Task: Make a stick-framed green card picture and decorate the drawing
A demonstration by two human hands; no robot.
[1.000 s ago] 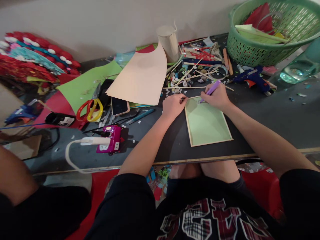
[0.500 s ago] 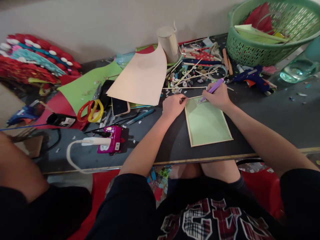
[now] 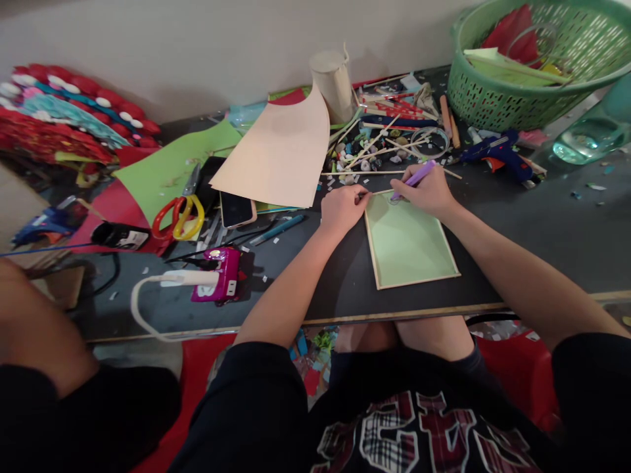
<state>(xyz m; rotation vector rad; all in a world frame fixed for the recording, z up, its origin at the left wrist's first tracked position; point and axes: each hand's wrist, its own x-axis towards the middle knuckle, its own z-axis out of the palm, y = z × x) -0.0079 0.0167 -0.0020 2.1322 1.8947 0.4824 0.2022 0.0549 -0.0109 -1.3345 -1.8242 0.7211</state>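
Note:
A light green paper sheet edged with thin wooden sticks lies flat on the dark table. My right hand grips a purple pen, its tip down near the sheet's top edge. Dark scribbled lines show beside the tip, partly covered by the hand. At the sheet's top left corner, my left hand has its fingers closed, thumb and forefinger pinching the wooden edge.
Beyond the sheet lie loose sticks and pebbles. A glue gun, a green basket and a water container stand right. Scissors, a phone and a purple power adapter lie left. Another person's arm is at far left.
My right hand with the purple pen has shifted slightly left along the sheet's top edge. My left hand and the sheet stay in place.

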